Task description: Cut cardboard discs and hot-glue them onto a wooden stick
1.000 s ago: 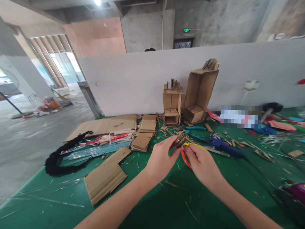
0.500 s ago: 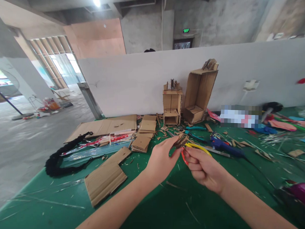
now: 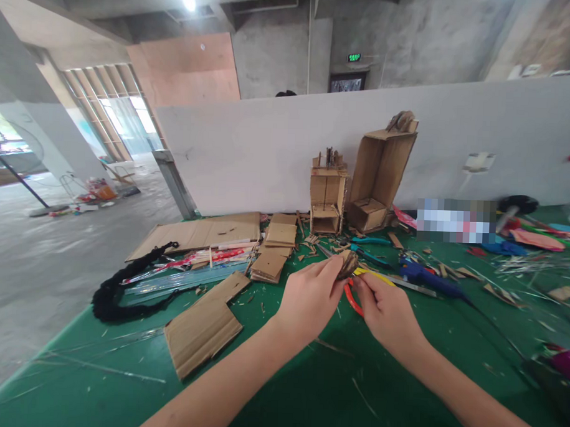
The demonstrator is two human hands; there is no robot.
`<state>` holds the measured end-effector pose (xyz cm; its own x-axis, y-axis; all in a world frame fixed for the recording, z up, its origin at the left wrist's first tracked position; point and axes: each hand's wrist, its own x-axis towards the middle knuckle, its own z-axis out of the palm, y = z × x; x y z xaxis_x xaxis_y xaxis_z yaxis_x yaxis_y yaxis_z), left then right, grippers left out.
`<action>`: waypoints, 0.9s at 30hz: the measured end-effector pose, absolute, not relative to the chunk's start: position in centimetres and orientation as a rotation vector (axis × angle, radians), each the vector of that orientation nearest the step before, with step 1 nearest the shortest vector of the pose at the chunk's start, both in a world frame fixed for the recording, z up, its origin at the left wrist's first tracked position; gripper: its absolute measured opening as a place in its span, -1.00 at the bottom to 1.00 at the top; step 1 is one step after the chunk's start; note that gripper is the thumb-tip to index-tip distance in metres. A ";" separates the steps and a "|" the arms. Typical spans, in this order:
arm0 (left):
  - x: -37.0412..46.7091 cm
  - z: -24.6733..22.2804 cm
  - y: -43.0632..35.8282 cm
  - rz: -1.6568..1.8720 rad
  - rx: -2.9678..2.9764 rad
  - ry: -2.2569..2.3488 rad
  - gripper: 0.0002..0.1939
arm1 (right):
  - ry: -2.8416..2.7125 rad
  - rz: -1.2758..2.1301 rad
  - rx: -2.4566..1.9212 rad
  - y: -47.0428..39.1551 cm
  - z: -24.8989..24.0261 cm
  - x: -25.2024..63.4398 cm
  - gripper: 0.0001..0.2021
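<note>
My left hand (image 3: 310,296) is closed on a small brown cardboard piece (image 3: 347,265), whose layered edge shows above the fingers. Close against it on the right, my right hand (image 3: 387,304) has its fingers pressed together; what they pinch is too small to make out. A tool with one red handle (image 3: 353,301) and one yellow handle (image 3: 377,276) lies beneath and beside my fingers, partly hidden by them. Behind the hands stand a small cardboard frame (image 3: 326,199) with a thin rod in it and a taller open cardboard box (image 3: 382,173).
Cardboard sheets (image 3: 203,335), clear sticks and a black fuzzy strip (image 3: 107,294) lie on the left of the green table (image 3: 278,394). Teal-handled pliers (image 3: 370,257), a blue glue gun (image 3: 423,277) and scraps lie on the right. A white partition (image 3: 249,156) rises behind.
The view has shifted slightly, so the scene sits further right. The cardboard piece has turned in my left hand, showing more of itself, and my right hand's fingers have changed their pose beside it.
</note>
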<state>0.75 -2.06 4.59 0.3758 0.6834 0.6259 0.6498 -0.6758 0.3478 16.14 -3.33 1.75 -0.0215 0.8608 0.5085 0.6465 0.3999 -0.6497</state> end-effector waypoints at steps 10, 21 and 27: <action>0.5 3.8 -1.7 1.239 2.553 1.199 -0.70 | -1.550 0.871 -1.265 -3.3 2.8 16.0 -0.69; 0.5 4.6 -2.5 1.280 2.565 1.016 -0.70 | -0.829 1.858 -0.997 -3.0 3.2 17.3 -0.69; 0.2 5.8 -2.4 1.279 2.153 0.791 -0.57 | -0.923 1.773 -0.834 -2.9 3.3 17.3 -0.65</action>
